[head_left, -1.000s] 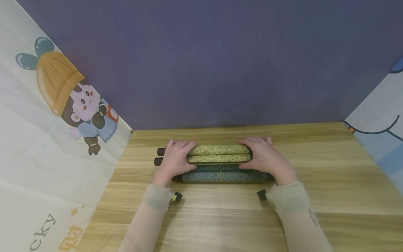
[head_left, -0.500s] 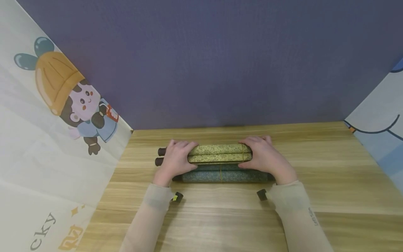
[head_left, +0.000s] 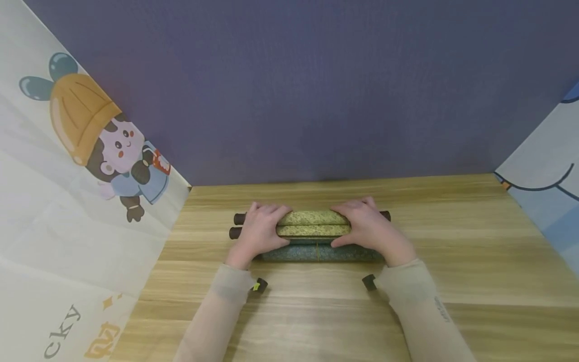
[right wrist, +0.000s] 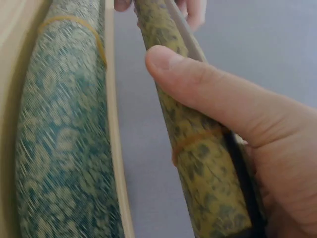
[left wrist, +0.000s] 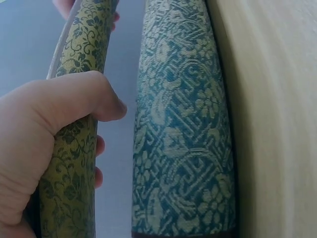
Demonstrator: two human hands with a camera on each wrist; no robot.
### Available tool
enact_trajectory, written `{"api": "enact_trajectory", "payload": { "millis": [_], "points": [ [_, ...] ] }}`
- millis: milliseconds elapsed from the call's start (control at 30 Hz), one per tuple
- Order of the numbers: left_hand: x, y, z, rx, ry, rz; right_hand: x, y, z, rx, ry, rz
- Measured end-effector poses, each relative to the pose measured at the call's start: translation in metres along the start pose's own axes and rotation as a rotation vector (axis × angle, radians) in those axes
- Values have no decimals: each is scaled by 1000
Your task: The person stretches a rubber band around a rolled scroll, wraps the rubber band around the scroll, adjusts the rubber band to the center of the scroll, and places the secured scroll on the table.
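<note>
My left hand (head_left: 260,229) grips the left part of a yellow floral scroll (head_left: 313,218), rolled from both ends into two parallel rolls with dark knobs. Toward the other end, my right hand (head_left: 368,226) holds it the same way, thumb on the near side. A rubber band (right wrist: 198,141) circles the yellow scroll by the right thumb. Nearer to me lies a teal patterned scroll (head_left: 344,253), also banded; the yellow one partly covers it in the head view. Both wrist views show a gap between the yellow scroll and the teal scroll (left wrist: 181,124).
The scrolls are over a wood-grain table (head_left: 312,311). A dark blue-grey panel (head_left: 316,90) rises behind it. White cloth with a cartoon figure (head_left: 113,146) hangs at the left, and another printed cloth (head_left: 543,166) at the right.
My right hand has slid left along the yellow scroll, baring a dark knob at its right end. My left hand and the scroll's left end have shifted slightly right. The teal scroll stays put.
</note>
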State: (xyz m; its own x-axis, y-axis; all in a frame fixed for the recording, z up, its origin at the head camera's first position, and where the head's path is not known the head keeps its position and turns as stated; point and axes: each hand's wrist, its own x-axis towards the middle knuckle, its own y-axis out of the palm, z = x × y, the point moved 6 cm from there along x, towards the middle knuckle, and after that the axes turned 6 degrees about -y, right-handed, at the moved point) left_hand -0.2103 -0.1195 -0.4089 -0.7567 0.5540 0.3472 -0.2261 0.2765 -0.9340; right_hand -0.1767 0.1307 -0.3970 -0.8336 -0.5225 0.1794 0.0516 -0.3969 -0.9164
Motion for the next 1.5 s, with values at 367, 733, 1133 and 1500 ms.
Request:
{"api": "enact_trajectory", "payload": {
  "millis": [367,733,1133,1500],
  "points": [
    [2,5,2,1,-7,8,0,0,2,12,-21,-62],
    [1,5,5,19,-26,4,-8,-7,-11,70,54,-20],
    [0,3,10,48,-30,-19,-16,-13,-28,65,122,-9],
    [0,-1,10,61,-27,-30,-17,-14,-31,54,125,-3]
  ]
}}
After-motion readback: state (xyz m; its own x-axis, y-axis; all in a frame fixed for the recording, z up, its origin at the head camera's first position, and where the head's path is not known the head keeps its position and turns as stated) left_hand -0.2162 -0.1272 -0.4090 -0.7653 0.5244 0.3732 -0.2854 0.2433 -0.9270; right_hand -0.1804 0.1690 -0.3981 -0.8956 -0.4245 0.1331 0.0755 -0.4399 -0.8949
